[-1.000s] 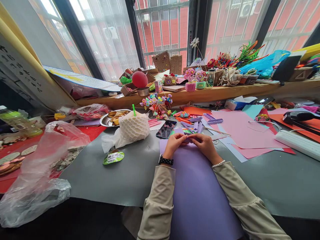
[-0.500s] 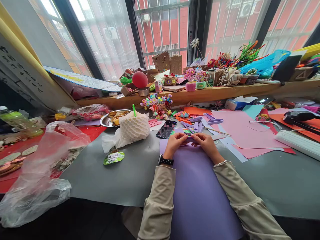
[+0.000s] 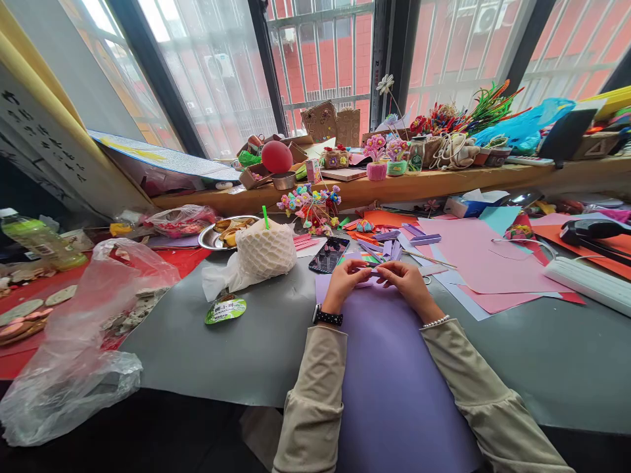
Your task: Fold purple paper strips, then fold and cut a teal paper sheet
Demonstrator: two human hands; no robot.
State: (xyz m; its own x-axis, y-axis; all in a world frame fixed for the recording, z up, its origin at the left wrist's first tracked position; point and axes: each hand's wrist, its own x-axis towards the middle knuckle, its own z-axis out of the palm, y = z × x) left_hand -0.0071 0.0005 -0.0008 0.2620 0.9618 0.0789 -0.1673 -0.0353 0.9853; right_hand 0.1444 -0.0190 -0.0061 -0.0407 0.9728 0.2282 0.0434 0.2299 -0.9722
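A small strip of purple paper (image 3: 374,271) spans the gap between my two hands, mostly hidden by the fingers. One end is pinched by my left hand (image 3: 346,284), with a black watch on that wrist. At the other end, the fingertips of my right hand (image 3: 403,281) are closed on the same strip; a beaded bracelet circles this wrist. Both hands are above the far end of a large purple sheet (image 3: 399,374). Several folded purple paper strips (image 3: 392,250) lie just beyond my fingers. A black phone (image 3: 329,255) rests to the left of them.
A net-wrapped coconut (image 3: 266,251) with a green straw stands left, near a metal bowl (image 3: 210,238). Pink paper (image 3: 497,256) and a white power strip (image 3: 589,284) lie right. A crumpled plastic bag (image 3: 73,341) hangs over the left table edge. Crafts crowd the wooden sill (image 3: 419,180).
My fingers have shifted slightly around the purple paper strip, which both hands keep holding. The other things on the table stay where they were.
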